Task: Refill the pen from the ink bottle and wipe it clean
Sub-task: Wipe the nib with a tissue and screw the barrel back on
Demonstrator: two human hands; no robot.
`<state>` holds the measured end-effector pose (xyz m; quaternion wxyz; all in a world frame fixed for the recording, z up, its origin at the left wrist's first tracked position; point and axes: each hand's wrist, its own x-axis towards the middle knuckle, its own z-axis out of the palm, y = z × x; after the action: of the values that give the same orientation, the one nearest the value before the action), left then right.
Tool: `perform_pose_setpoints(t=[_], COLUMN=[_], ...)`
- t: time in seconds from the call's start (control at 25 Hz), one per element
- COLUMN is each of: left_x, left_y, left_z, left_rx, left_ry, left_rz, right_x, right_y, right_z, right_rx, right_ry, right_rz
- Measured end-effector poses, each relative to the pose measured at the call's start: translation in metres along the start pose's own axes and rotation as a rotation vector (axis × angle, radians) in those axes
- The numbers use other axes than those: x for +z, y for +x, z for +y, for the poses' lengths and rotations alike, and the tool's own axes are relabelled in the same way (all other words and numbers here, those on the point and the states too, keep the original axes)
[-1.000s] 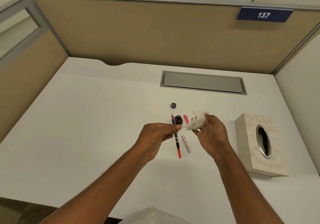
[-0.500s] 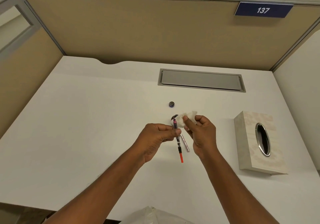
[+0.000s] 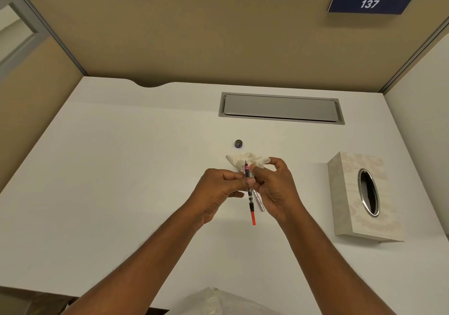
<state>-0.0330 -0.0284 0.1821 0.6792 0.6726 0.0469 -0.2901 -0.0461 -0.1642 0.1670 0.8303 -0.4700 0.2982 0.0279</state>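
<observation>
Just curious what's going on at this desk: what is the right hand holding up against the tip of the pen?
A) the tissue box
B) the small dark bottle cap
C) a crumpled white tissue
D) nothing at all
C: the right hand pinches a crumpled white tissue against the nib end of the pen, which the left hand holds; the bottle cap and tissue box sit untouched on the desk.

Two bare hands: left hand (image 3: 220, 188), right hand (image 3: 277, 188). One slim clear pen with orange end (image 3: 250, 196). One crumpled white tissue (image 3: 245, 161). One silver metal pen barrel (image 3: 258, 201). One small round dark bottle cap (image 3: 238, 143). One pale patterned tissue box with oval metal opening (image 3: 364, 195). One blue sign numbered 137 (image 3: 369, 4). One grey rectangular desk hatch (image 3: 280, 108).
</observation>
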Motion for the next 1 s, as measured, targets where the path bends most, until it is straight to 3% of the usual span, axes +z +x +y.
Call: perform_pose_setpoints(t=[0.36, 0.68, 1.0], left_x=[-0.003, -0.003, -0.004], left_y=[0.002, 0.007, 0.010], left_z=[0.000, 0.003, 0.008], left_rx=[-0.023, -0.035, -0.133], left_ry=[0.037, 0.063, 0.052], left_rz=[0.063, 0.091, 0.049], right_x=[-0.001, -0.003, -0.018], right_y=[-0.005, -0.003, 0.008], right_z=[-0.003, -0.003, 0.003], right_rx=[0.011, 0.137, 0.206], right_ry=[0.140, 0.387, 0.387], right_rz=[-0.115, -0.167, -0.305])
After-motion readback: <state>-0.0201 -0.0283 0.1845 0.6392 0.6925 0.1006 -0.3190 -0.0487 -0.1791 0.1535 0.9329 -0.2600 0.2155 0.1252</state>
